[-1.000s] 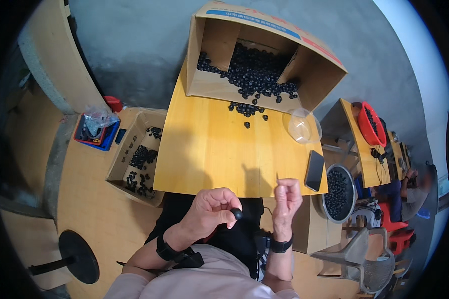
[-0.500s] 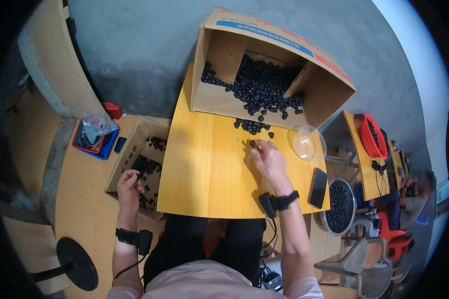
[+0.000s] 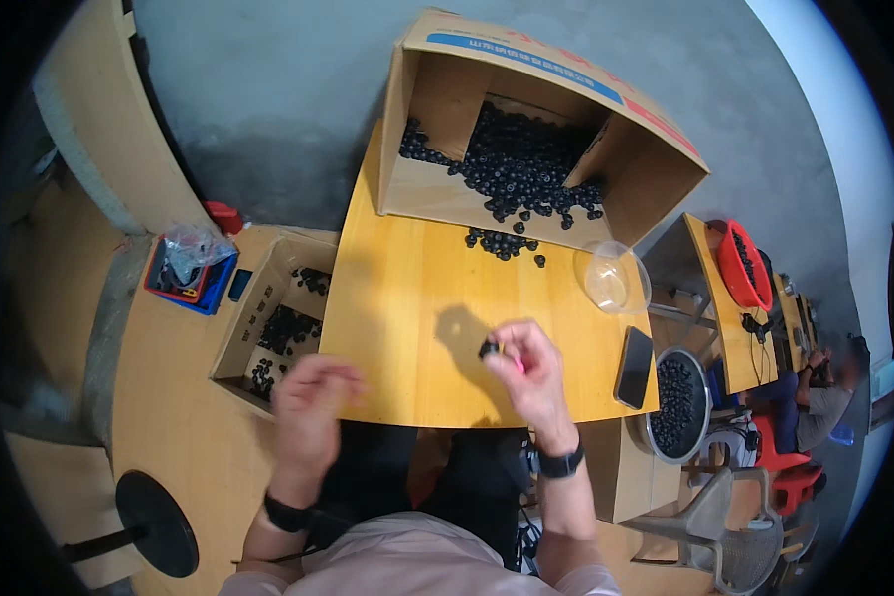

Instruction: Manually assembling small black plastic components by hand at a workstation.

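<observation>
My right hand [image 3: 532, 375] is raised over the near part of the yellow table [image 3: 387, 328]. Its fingers are closed on a small black round part [image 3: 489, 349]; a bit of pink and yellow shows among the fingers, too small to name. My left hand [image 3: 313, 402] is smeared by motion at the table's near left edge, so its fingers cannot be read. A small heap of black round parts [image 3: 502, 244] lies on the table in front of a large cardboard box [image 3: 437, 194], tipped on its side and full of the same parts.
A lower cardboard box [image 3: 230, 343] with scattered black parts stands left of the table. On the table's right are a clear plastic bowl [image 3: 606, 283] and a phone [image 3: 634, 368]. A metal basin [image 3: 703, 422] of parts stands beyond. Another person [image 3: 822, 412] sits far right.
My left hand has left the lower box and moved right to the table edge. My right hand has drawn back toward me from near the heap, with the black part in its fingers.
</observation>
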The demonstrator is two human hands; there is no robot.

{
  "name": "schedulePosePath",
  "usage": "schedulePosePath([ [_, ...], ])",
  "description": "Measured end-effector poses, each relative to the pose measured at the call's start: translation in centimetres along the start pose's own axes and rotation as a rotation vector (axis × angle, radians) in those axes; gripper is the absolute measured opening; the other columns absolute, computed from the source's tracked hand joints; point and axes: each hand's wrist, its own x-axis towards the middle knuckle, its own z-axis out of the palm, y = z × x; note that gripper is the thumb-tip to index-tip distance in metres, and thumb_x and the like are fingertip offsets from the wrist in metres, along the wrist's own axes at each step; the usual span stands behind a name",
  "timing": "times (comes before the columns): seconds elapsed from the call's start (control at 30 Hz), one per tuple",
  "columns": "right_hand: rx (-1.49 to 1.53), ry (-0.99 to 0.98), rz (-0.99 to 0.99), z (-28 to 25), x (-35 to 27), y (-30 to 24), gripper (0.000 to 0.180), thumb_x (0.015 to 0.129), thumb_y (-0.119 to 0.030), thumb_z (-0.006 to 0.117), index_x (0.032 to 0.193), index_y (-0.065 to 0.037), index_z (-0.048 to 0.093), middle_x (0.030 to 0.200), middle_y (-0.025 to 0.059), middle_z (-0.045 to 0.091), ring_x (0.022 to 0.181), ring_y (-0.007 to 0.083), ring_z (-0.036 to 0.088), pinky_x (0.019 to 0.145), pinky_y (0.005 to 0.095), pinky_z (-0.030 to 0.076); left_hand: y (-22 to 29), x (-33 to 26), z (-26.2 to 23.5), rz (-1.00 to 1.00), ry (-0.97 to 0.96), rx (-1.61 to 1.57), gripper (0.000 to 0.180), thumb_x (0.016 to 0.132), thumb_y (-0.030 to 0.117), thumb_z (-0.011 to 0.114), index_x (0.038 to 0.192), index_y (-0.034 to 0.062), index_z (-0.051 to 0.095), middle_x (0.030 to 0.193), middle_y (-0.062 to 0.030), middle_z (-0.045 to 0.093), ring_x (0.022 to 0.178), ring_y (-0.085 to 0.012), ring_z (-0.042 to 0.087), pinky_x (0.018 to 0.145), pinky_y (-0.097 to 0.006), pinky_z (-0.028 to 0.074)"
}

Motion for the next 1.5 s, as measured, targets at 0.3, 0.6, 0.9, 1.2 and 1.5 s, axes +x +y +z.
schedulePosePath([
  [0.3,-0.005,0.020,-0.382,-0.3,-8.4,-3.1,0.025,0.067,-0.003,0.075,0.084,0.000,0.058,0.082,0.0108,0.054,0.065,0.0163,0.056,0.054,0.0257,0.045,-1.1,-3.3,7.8,-0.396,-0.593,-0.167,0.012,0.083,0.007,0.059,0.091,-0.0014,0.056,0.081,-0.0063,0.060,0.070,-0.0112,0.057,0.063,-0.022,0.046],
  [0.6,0.431,-0.106,-0.128,-0.6,-9.9,-5.1,0.012,0.070,0.009,0.068,0.078,0.003,0.061,0.079,0.0069,0.053,0.068,0.0130,0.057,0.060,0.0231,0.046,-0.4,-4.3,8.2,-0.468,-0.710,-0.147,0.017,0.081,0.014,0.064,0.085,-0.0001,0.054,0.074,-0.0035,0.056,0.062,-0.0091,0.054,0.060,-0.021,0.044],
  [0.9,0.254,0.144,0.076,-1.3,-9.6,-3.8,0.012,0.083,-0.011,0.059,0.084,0.001,0.057,0.062,-0.0020,0.045,0.055,0.0075,0.041,0.051,0.0207,0.034,-1.4,-4.2,8.0,-0.473,-0.705,-0.265,0.008,0.081,0.007,0.060,0.085,0.0012,0.056,0.070,-0.0014,0.054,0.059,-0.0071,0.051,0.056,-0.019,0.043],
  [1.2,-0.230,0.111,-0.403,-1.1,-11.1,-5.0,0.015,0.072,-0.007,0.064,0.081,-0.004,0.052,0.062,0.0082,0.056,0.047,0.0208,0.050,0.046,0.0290,0.038,-1.6,-4.0,8.2,-0.456,-0.604,-0.326,0.021,0.077,0.014,0.069,0.088,-0.0022,0.059,0.071,-0.0052,0.060,0.059,-0.0086,0.056,0.055,-0.019,0.044],
  [1.5,-0.265,0.114,-0.483,-0.9,-10.9,-5.0,0.013,0.071,-0.006,0.065,0.076,-0.005,0.053,0.060,0.0085,0.057,0.044,0.0203,0.050,0.043,0.0280,0.036,-1.1,-4.1,8.5,-0.424,-0.598,-0.286,0.019,0.077,0.014,0.070,0.085,-0.0007,0.060,0.071,-0.0046,0.062,0.058,-0.0073,0.056,0.053,-0.018,0.045],
])
